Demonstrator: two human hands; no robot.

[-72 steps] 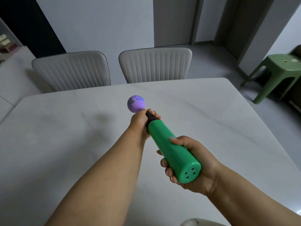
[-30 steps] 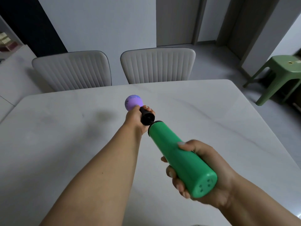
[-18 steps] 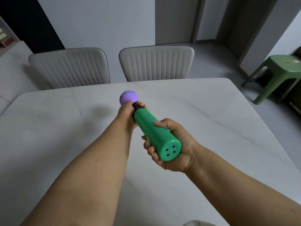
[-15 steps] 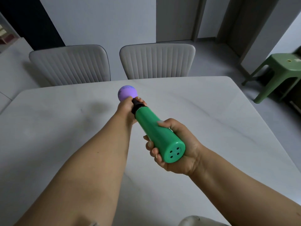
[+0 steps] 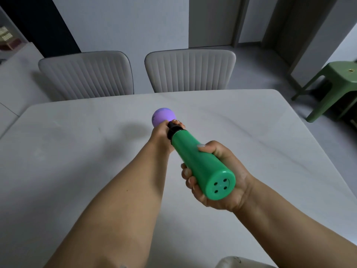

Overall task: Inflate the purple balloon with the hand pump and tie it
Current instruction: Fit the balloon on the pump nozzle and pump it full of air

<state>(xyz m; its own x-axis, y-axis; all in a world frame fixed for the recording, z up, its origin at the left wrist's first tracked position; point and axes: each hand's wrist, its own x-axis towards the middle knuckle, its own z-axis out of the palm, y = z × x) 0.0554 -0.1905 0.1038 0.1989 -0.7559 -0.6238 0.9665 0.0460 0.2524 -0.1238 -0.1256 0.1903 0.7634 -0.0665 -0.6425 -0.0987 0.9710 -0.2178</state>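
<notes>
The right hand [image 5: 222, 178] gripped the green hand pump [image 5: 199, 163] tightly, the left hand [image 5: 161, 138] pinched its black nozzle end, its long axis pointing toward the upper left at the purple balloon [image 5: 163, 116].

A single wide-angle camera sits on the person's head and looks forward and steeply down along both forearms, so the left hand [image 5: 161, 135] and the right hand [image 5: 218, 171] lie close beneath it at mid-frame. Beyond them the view runs across the white table [image 5: 77, 151] to two grey chairs [image 5: 87, 74] at its far edge, then to the wall and doorways behind. A green stool [image 5: 336, 82] stands at the right border, and straight lines bend near the frame's edges.
</notes>
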